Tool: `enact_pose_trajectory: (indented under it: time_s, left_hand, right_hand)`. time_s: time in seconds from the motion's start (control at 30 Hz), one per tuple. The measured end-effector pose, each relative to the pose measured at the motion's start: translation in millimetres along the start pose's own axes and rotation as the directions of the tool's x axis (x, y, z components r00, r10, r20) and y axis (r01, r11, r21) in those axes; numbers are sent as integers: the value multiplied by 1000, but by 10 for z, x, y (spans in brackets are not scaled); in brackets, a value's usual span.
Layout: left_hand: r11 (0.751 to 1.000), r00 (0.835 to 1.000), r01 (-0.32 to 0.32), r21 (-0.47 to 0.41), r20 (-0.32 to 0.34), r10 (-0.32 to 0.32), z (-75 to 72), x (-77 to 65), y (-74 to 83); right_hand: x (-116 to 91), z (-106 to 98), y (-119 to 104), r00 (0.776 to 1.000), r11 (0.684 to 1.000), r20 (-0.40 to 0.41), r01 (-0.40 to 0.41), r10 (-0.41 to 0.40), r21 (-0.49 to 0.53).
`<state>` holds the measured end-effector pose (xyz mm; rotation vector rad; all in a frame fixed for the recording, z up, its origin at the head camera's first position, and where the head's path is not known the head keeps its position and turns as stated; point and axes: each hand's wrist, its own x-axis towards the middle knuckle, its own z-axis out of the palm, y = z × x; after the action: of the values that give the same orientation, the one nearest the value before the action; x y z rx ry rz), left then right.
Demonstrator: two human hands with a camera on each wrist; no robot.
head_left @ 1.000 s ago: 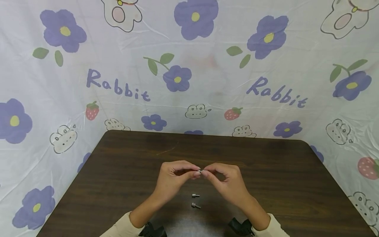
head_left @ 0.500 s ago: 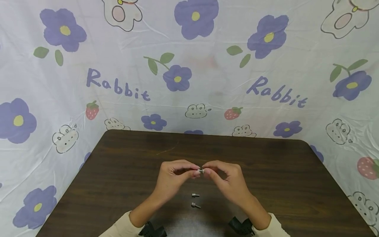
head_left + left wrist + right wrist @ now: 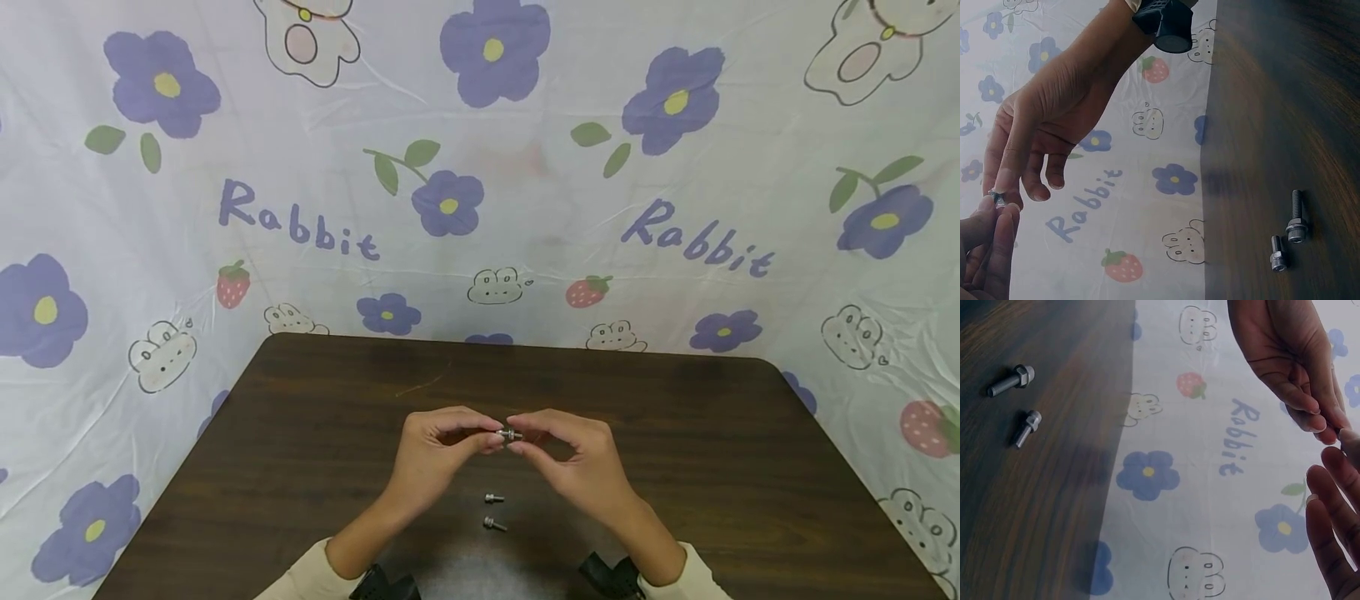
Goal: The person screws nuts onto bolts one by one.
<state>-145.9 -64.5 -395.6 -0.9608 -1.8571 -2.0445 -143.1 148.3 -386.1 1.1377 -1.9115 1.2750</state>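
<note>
In the head view my left hand [image 3: 435, 454] pinches one end of a small silver bolt [image 3: 510, 434] between thumb and fingers. My right hand [image 3: 581, 454] comes in from the other side, its thumb and index fingertips curled loosely around the bolt's right part, where a wider nut-like ring shows. Fingers hide much of it in the left wrist view, where only a bit of shiny metal [image 3: 999, 199] peeks out. Two more silver bolts, a smaller one [image 3: 493, 498] and a longer one [image 3: 495, 524], lie on the table below the hands, each with a hex nut near its head.
The dark wood-grain table [image 3: 337, 367] reaches back to a white curtain [image 3: 540, 192] printed with flowers, rabbits and strawberries. Black wrist cameras [image 3: 611, 575] are strapped on both forearms, close above the table's near part.
My right thumb and index finger have parted, so more of the bolt and its ring shows between the hands. The left hand keeps its pinch; the two bolts stay on the table.
</note>
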Motion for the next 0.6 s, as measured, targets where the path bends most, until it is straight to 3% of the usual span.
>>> enact_pose_trajectory:
  time_s: [0.6]
  left_hand:
    - [1000, 1000, -18, -2, 1, 18, 21, -4, -10]
  right_hand:
    - [0, 8, 11, 1000, 1000, 2, 31, -31, -2]
